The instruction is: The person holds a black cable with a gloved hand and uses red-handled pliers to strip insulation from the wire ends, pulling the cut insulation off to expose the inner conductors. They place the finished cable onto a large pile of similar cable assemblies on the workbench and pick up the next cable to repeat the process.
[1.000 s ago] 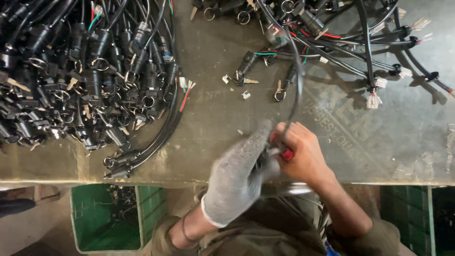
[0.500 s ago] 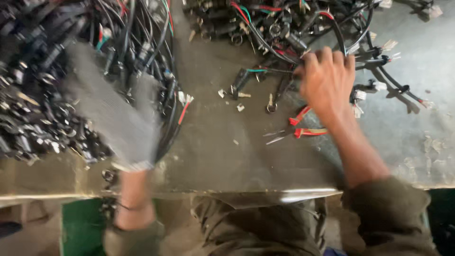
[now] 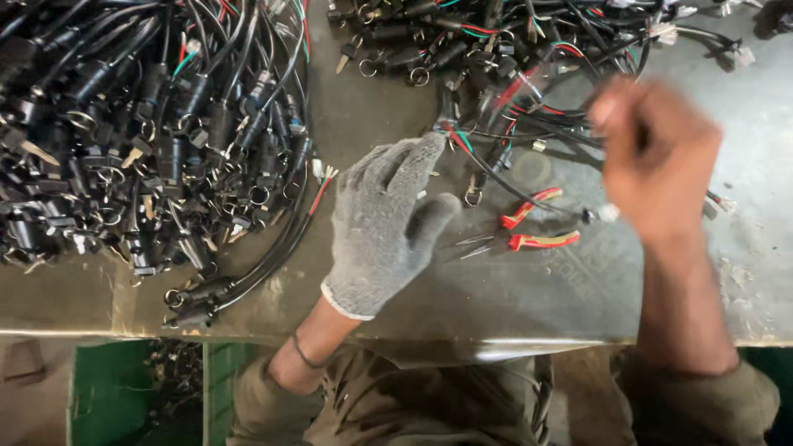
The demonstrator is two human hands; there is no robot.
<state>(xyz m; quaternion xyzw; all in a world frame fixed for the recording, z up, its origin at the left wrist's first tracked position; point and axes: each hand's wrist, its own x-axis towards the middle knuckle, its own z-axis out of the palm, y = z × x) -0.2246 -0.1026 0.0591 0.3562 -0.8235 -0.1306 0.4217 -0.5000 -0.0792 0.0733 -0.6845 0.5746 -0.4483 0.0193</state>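
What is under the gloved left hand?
The gloved left hand covers bare metal table; its fingertips reach a cable near the red-handled pliers. Anything beneath the palm is hidden.

A worn grey metal bench [image 3: 743,272] is seen; below it, green crates [image 3: 107,388], possibly plastic, are glimpsed.

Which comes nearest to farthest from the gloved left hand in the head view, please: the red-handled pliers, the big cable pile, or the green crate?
1. Red-handled pliers, on the table just right of the left hand.
2. Big cable pile, to its left.
3. Green crate, below the table edge.
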